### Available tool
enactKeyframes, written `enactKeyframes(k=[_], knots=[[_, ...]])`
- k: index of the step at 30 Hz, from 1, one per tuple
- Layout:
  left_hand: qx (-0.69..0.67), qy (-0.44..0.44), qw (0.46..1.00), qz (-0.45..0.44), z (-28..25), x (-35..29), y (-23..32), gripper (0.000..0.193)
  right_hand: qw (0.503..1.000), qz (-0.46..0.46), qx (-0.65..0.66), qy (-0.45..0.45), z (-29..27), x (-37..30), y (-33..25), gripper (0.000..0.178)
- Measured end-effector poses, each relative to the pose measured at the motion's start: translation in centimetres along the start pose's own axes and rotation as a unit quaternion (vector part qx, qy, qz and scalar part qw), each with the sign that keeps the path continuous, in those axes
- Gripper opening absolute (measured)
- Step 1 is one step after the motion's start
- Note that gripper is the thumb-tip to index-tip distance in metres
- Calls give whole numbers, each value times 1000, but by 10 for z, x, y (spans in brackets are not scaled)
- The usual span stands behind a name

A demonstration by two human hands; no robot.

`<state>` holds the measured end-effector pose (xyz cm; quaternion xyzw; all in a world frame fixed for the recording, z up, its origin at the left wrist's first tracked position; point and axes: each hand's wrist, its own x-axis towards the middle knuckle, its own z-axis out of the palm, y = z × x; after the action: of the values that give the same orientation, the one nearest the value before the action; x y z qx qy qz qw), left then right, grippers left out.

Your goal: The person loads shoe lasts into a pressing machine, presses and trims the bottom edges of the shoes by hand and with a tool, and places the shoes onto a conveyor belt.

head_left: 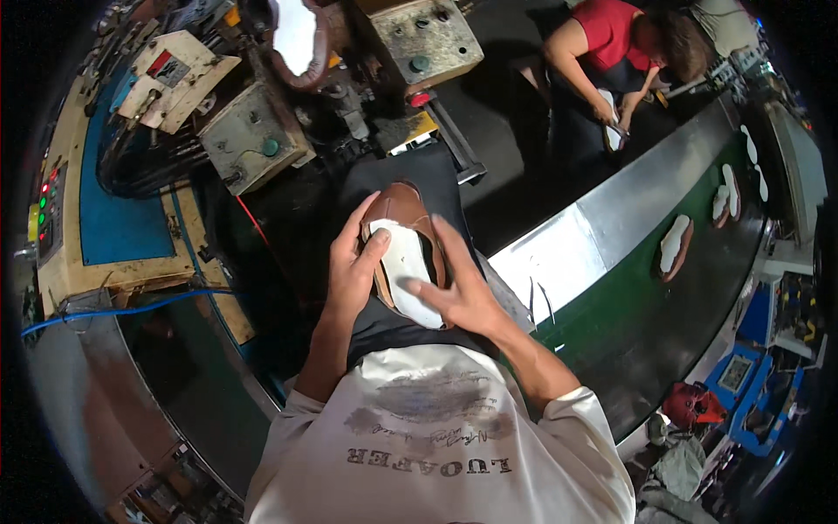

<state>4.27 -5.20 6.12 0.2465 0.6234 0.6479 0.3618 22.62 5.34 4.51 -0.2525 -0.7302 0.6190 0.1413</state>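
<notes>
A brown leather shoe upper rests over my lap, toe pointing away from me, with its white insole facing up. Around its left side my left hand is closed, the thumb pressing on the insole's edge near the toe. My right hand grips the right side; its fingers lie along the outer leather and its slightly blurred thumb is over the insole toward the heel. The leather's underside is hidden.
Ahead stands a machine with control boxes, holding another brown shoe. At right, a green conveyor belt with a metal rim carries several shoe pieces. A co-worker in red handles a shoe at far right. A blue hose runs left.
</notes>
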Motion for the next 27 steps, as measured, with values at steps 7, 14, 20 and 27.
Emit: enactKeyframes(k=[7, 14, 20, 27], knots=[[102, -21, 993, 56, 15, 8, -14, 54, 997, -52, 55, 28, -4, 37, -2, 96], [133, 5, 989, 58, 24, 5, -13, 50, 995, -47, 83, 2, -10, 47, 12, 94], [-118, -20, 993, -18, 3, 5, -45, 50, 985, 22, 169, -40, -12, 56, 10, 92], [50, -19, 998, 11, 7, 30, -51, 52, 993, 54, 100, -4, -4, 63, 22, 93]])
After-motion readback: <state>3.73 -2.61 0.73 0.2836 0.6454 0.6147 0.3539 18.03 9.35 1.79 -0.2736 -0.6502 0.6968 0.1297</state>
